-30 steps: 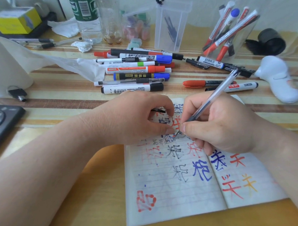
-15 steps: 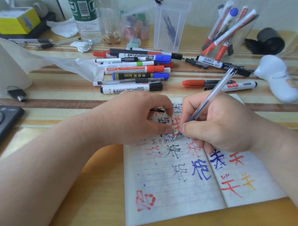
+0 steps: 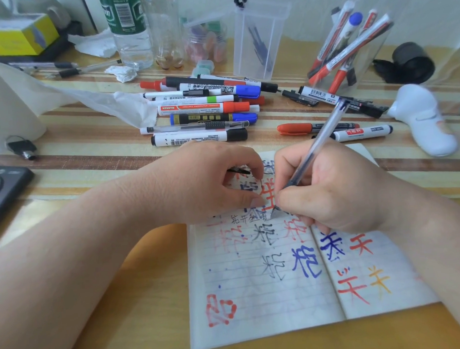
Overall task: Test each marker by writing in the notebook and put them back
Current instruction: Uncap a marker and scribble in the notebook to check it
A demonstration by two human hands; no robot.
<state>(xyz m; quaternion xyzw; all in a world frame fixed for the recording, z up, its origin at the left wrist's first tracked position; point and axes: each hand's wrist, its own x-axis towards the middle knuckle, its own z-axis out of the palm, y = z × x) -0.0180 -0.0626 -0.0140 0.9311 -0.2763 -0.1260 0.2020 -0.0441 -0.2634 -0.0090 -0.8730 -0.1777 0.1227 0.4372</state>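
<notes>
Gripping a clear-barrelled pen (image 3: 317,146) in the right hand (image 3: 337,189), fingers and thumb curled round the lower barrel, tip touching the left page of the open notebook (image 3: 268,291) near its top, among small black characters. Steadying that page with the left hand (image 3: 210,180): fingers curled, thumb tip pressed to the paper, pinching a thin dark piece (image 3: 239,170) too hidden to name. Notebook flat on the tabletop (image 3: 151,323), pages covered with red, blue, black and yellow characters. Just beyond the notebook's top edge, a loose pile of markers (image 3: 202,107) lying on their sides, nearest a black-capped white marker (image 3: 199,137). Beyond the notebook's right page, a red marker (image 3: 308,128) and a small white marker (image 3: 361,133) side by side. Farther beyond and to the right of the notebook, a clear holder (image 3: 369,60) with more markers standing tilted
</notes>
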